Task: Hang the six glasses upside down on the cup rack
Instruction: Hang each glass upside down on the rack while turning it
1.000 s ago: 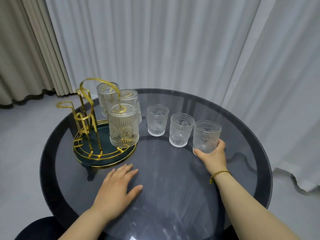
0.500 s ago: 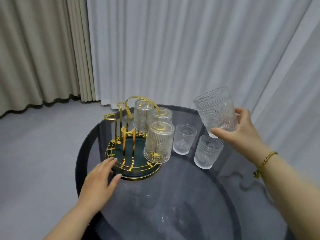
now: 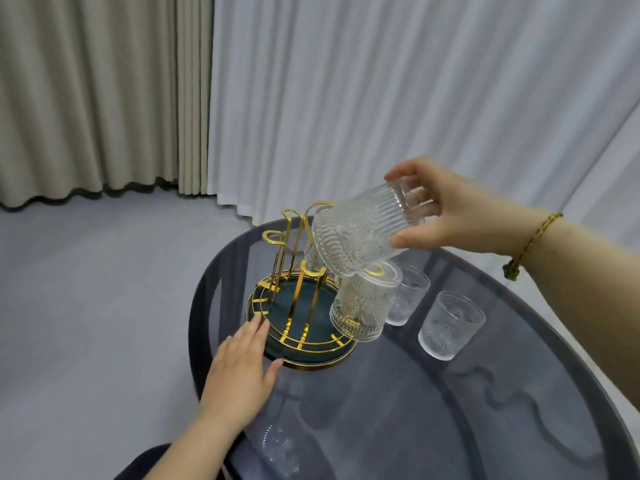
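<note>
My right hand (image 3: 446, 209) grips a ribbed clear glass (image 3: 363, 233) by its base, tipped mouth-down to the left above the gold cup rack (image 3: 298, 271). The rack stands on a dark green round tray (image 3: 311, 358) with a gold rim. One glass (image 3: 363, 306) hangs upside down on a front prong; others behind it are mostly hidden by the held glass. Two glasses stand upright on the table, one (image 3: 408, 296) close to the rack and one (image 3: 450, 323) further right. My left hand (image 3: 242, 368) lies flat, fingers spread, touching the tray's near-left rim.
The round dark glass table (image 3: 450, 410) ends just left of the tray. Grey floor lies beyond on the left. Beige and white curtains hang behind. A dark seat edge (image 3: 145, 462) shows at the bottom.
My right hand lifted the glass off the table, carried it left and turned it mouth-down over the rack. My left hand slid forward to the tray's rim. The view swung left.
</note>
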The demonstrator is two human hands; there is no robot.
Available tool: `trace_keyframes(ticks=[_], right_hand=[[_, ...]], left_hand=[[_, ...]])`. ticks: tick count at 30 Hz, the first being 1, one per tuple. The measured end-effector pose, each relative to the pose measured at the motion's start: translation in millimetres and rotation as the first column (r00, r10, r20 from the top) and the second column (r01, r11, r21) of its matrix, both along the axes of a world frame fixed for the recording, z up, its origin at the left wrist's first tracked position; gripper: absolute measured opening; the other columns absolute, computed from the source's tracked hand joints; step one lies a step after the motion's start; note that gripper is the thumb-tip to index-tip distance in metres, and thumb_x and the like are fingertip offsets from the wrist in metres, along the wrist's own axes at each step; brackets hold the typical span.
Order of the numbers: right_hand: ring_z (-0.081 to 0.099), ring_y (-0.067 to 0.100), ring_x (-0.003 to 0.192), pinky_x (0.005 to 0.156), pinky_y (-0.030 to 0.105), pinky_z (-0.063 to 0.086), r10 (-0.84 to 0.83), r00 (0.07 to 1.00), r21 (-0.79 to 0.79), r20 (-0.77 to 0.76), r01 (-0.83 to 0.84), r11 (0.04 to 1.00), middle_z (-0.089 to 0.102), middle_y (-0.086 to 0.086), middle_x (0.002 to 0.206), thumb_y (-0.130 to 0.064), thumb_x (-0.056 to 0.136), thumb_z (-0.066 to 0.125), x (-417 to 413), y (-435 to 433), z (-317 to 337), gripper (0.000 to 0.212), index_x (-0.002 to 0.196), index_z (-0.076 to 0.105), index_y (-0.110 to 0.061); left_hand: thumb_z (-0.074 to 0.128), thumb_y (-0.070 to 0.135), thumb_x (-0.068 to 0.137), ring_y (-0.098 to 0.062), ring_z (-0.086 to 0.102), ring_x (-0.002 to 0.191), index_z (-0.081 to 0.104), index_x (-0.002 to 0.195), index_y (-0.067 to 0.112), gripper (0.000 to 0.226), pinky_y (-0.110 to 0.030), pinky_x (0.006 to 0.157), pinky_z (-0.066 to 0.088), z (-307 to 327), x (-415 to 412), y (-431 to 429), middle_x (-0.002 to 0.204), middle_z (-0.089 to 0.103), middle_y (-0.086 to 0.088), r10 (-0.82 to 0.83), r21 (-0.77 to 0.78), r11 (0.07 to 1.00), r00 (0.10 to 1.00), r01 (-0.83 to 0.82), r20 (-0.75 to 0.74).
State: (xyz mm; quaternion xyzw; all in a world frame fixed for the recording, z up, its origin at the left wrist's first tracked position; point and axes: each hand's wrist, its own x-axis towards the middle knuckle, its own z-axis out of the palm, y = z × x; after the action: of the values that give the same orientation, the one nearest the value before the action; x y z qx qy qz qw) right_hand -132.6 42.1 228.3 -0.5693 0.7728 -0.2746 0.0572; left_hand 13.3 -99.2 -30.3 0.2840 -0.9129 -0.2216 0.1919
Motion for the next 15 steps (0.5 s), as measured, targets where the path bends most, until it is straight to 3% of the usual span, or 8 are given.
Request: trace_keyframes(ticks=[2,6,12,13,15], right_hand=[[0.049,0.000,0.082,0.079,0.021,0.044,0.007,0.997,0.059,-0.071,-0.003,0.998,0.045,-0.015,0.101,-0.025,0.057,0.076,4.8,-13.4,1.3,0.057,0.095,0.039,-0.047],[0.045,0.000,0.091,0.080,0.013,0.034,0.050,0.982,0.205,-0.182,-0.012,0.979,0.044,-0.012,0.113,-0.027,0.063,0.074,12.0,-34.6,-10.1,0.067,0.120,0.039,-0.034],[0.036,0.004,0.108,0.077,0.001,0.028,0.095,0.977,0.332,-0.190,-0.027,0.943,0.039,-0.010,0.121,-0.020,0.067,0.073,20.8,-54.2,-39.3,0.074,0.130,0.032,-0.020],[0.038,0.007,0.112,0.084,0.003,0.029,0.097,0.976,0.352,-0.193,-0.024,0.936,0.040,-0.006,0.128,-0.020,0.068,0.073,21.5,-57.1,-44.0,0.075,0.130,0.031,-0.018],[0.038,0.014,0.123,0.099,0.020,0.033,0.087,0.972,0.399,-0.219,0.008,0.917,0.039,0.002,0.138,-0.023,0.069,0.072,22.8,-62.3,-52.5,0.077,0.132,0.028,-0.017]], left_hand=[[0.042,0.041,0.091,-0.014,0.012,0.141,0.011,0.141,0.019,0.062,-0.032,0.116,0.012,-1.2,0.7,-1.3,0.155,0.012,0.001,0.022,0.028,0.999,1.000,-0.022,-0.008],[0.040,0.030,0.093,-0.015,0.014,0.141,0.013,0.141,0.019,0.056,-0.032,0.116,0.013,-2.7,1.1,-4.1,0.154,0.015,0.001,0.025,0.066,0.998,0.999,-0.023,-0.037],[0.038,0.014,0.093,-0.015,0.015,0.141,0.020,0.140,0.021,0.051,-0.033,0.115,0.015,-3.2,1.4,-9.9,0.152,0.021,0.002,0.020,0.157,0.988,0.994,-0.003,-0.107],[0.038,0.014,0.093,-0.015,0.015,0.141,0.020,0.140,0.022,0.051,-0.033,0.115,0.014,-3.5,1.4,-10.5,0.153,0.021,0.003,0.021,0.164,0.986,0.994,-0.002,-0.110],[0.038,0.013,0.093,-0.014,0.014,0.141,0.020,0.140,0.023,0.051,-0.033,0.115,0.014,-4.3,1.3,-11.0,0.153,0.020,0.003,0.023,0.179,0.984,0.993,-0.003,-0.113]])
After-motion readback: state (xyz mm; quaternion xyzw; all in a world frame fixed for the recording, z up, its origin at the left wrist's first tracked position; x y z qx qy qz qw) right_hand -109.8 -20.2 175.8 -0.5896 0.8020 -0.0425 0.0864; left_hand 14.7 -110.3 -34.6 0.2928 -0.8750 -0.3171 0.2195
